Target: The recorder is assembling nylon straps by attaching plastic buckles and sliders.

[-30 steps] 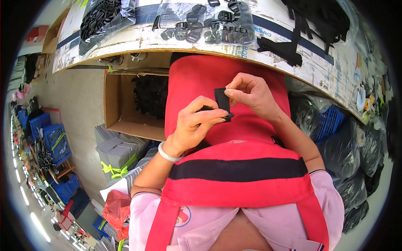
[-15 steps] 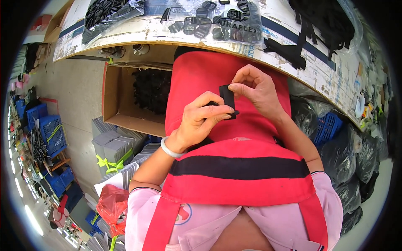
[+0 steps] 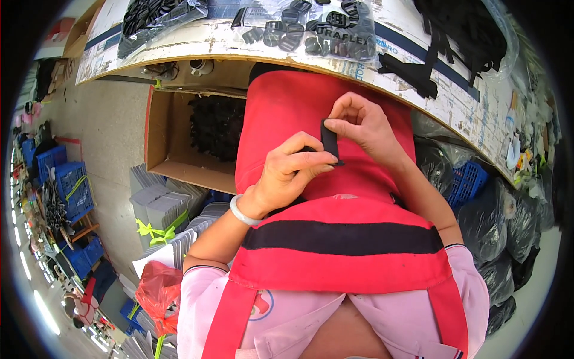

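Note:
A short black webbing strap (image 3: 329, 142) stands upright between my two hands, above the lap of my red apron (image 3: 281, 113). My left hand (image 3: 286, 169) is closed on the strap's lower end, thumb and fingers pressed together. A small black part pokes out beneath those fingers; whether it is a buckle I cannot tell. Thumb and index finger of my right hand (image 3: 366, 127) pinch the strap's top corner, with the other fingers curled.
The worktable (image 3: 227, 75) curves ahead, bearing a clear bag of black buckles (image 3: 291, 36) and a heap of black straps (image 3: 463, 36). A cardboard box (image 3: 156, 134) of black pieces sits at left, above stacked grey sheets (image 3: 161, 206). Black plastic bags (image 3: 484, 221) and a blue crate (image 3: 468, 182) lie right.
The strap has shifted slightly to the right and turned, so its face looks narrower. My left fingers have moved a little to the right; my right hand keeps its pinch.

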A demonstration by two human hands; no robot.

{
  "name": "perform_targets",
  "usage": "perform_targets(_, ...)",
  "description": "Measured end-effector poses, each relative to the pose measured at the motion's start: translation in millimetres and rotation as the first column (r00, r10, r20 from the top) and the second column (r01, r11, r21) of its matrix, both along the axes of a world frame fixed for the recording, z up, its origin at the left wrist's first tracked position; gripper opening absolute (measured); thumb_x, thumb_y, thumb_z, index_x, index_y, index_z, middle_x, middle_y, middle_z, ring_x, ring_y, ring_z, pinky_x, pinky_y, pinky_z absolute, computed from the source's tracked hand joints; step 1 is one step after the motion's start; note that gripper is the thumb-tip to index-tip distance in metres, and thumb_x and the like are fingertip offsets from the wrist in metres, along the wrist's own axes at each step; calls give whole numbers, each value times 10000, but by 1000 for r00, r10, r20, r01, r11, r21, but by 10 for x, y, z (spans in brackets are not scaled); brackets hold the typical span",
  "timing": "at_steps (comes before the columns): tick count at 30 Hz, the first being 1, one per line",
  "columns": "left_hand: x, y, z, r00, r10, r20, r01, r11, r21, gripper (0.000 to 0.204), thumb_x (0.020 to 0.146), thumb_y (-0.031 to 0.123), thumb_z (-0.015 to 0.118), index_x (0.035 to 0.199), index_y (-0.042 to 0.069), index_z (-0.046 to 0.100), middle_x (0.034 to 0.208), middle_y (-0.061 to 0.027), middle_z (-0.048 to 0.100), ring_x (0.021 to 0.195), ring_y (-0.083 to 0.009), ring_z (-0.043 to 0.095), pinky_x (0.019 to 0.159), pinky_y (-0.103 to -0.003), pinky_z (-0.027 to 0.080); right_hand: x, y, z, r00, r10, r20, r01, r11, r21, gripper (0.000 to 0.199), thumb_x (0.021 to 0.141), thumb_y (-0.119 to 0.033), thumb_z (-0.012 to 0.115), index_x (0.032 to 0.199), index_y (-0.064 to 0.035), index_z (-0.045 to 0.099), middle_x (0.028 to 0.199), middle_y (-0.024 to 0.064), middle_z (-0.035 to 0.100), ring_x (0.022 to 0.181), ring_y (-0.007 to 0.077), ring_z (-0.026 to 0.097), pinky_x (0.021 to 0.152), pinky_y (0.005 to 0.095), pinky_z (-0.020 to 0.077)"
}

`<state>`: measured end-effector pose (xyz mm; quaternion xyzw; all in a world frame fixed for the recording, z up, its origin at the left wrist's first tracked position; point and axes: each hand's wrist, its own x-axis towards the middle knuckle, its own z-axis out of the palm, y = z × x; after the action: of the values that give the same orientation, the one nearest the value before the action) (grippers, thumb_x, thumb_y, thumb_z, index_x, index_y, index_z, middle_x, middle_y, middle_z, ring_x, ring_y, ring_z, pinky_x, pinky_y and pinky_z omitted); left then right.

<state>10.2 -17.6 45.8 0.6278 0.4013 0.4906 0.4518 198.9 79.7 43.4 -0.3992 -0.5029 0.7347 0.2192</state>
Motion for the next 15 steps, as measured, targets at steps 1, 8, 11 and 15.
perform_targets(1, -45, -13, 48, 998, 43, -51, -45, 998, -38, 174, 790, -27, 711, 953, 32, 727, 891, -81, 613, 738, -154, 594, 622, -249, 466, -47, -8, -52, 1000, 3, -7, -3, 1000, -1, 145, 883, -36, 668, 994, -30, 574, 876, -1, 614, 811, 64, 595, 718, 210, 486)
perform_targets(8, -955, -280, 115, 660, 708, -252, -746, 579, -328, 345, 863, 14, 673, 1204, 42, 633, 912, -21, 649, 643, -76, 587, 424, -171, 413, -515, -92, -285, 988, 148, 41, -154, 965, 212, 232, 905, -114, 652, 1104, -18, 582, 897, 29, 642, 832, 98, 593, 760, 249, 489)
perform_targets(11, -1234, -379, 11, 637, 771, -19, -639, 514, -573, 343, 898, 58, 648, 1230, -11, 598, 979, -94, 680, 646, -98, 622, 415, -181, 428, -478, -101, -324, 960, 242, 139, -271, 930, 247, 215, 926, -151, 629, 1091, -16, 604, 906, 38, 653, 817, 102, 592, 748, 252, 488)
perform_targets(15, -639, -204, -105, 770, 631, 93, -425, 617, -663, 267, 931, 62, 584, 1186, -4, 625, 998, -107, 698, 666, -131, 652, 431, -194, 453, -594, -169, -193, 951, 309, 22, -309, 951, -8, 181, 941, -165, 604, 1016, -3, 635, 883, 46, 663, 751, 82, 583, 672, 235, 488)
